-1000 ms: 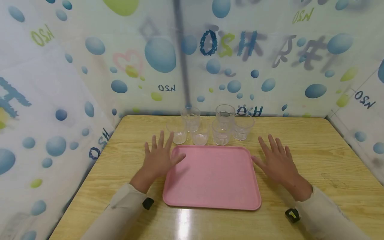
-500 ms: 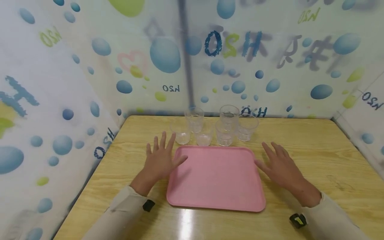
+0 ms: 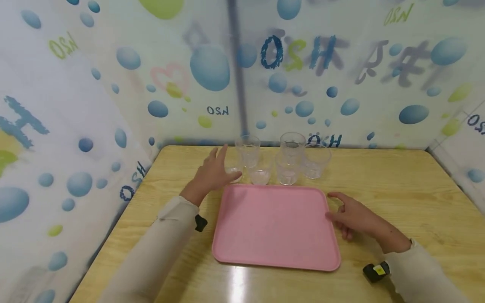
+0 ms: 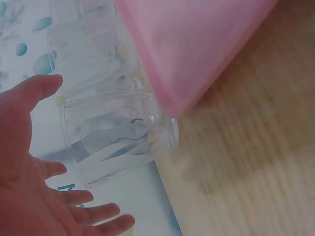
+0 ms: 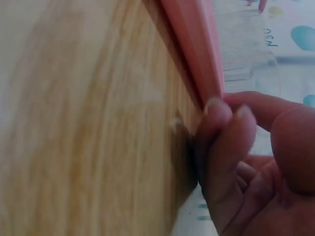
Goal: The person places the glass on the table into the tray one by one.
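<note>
My left hand (image 3: 212,170), fingers spread, reaches beside the leftmost clear drinking glass (image 4: 115,137). In the left wrist view a gap shows between the palm and that glass. A pink rectangular tray (image 3: 276,227) lies flat on the table. At its right edge, my right hand (image 3: 358,216) has its thumb tip on the rim and the index finger stretched toward the upper right corner. The other fingers curl beneath, close to the tray edge in the right wrist view; I cannot tell if they grip it.
Several more clear glasses (image 3: 288,170) stand close together behind the tray, some overlapping in view. The wooden table (image 3: 398,185) ends at a wall sheet (image 3: 341,75) printed with blue bubbles and letters. Another patterned sheet (image 3: 75,126) borders the left side.
My left hand has moved forward and right, from beside the tray's upper left corner to the leftmost glass. My right hand has lowered to the tray's right edge, its fingers now curling.
</note>
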The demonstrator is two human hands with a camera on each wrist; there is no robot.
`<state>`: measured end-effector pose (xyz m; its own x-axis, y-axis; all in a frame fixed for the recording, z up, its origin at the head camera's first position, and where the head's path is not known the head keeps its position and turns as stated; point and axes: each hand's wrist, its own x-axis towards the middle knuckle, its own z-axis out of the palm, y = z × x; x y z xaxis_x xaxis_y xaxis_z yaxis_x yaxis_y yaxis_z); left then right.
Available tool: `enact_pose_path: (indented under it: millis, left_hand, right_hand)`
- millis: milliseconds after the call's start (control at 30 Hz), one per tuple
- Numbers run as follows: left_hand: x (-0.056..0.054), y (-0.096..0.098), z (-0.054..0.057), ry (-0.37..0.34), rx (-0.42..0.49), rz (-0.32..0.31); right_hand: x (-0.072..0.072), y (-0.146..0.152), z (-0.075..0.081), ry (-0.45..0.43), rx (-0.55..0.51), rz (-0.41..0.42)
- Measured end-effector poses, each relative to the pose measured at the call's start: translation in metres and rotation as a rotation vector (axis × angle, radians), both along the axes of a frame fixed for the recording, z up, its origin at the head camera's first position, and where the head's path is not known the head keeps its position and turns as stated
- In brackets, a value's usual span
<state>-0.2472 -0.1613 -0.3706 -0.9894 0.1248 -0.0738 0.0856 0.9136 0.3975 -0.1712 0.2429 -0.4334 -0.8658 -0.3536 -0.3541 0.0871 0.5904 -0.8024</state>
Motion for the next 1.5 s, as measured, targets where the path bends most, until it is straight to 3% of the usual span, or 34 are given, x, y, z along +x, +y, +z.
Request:
enact_pose_path:
  millis: [167, 367, 700, 867, 1133, 1500]
  left_hand:
    - [-0.016, 0.008, 0.007, -0.047, 0.012, -0.023]
    - [-0.024, 0.013, 0.007, -0.073, 0.023, -0.024]
    - [-0.027, 0.004, -0.003, -0.004, 0.031, 0.0]
    - [-0.018, 0.0, -0.002, 0.035, 0.046, 0.01]
    - [0.011, 0.003, 0.016, 0.053, 0.076, -0.029]
    - [0.043, 0.008, 0.016, -0.058, 0.169, -0.105]
  right_hand:
    - [-0.003, 0.005, -0.003, -0.027, -0.103, 0.05]
    - [-0.005, 0.013, -0.007, -0.036, -0.212, 0.107]
    - [-0.007, 0.019, -0.018, -0.084, -0.277, 0.14]
    - [-0.007, 0.019, -0.021, -0.101, -0.293, 0.131]
    - [-0.008, 0.018, -0.016, -0.09, -0.302, 0.122]
    - [-0.009, 0.019, -0.018, -0.106, -0.331, 0.127]
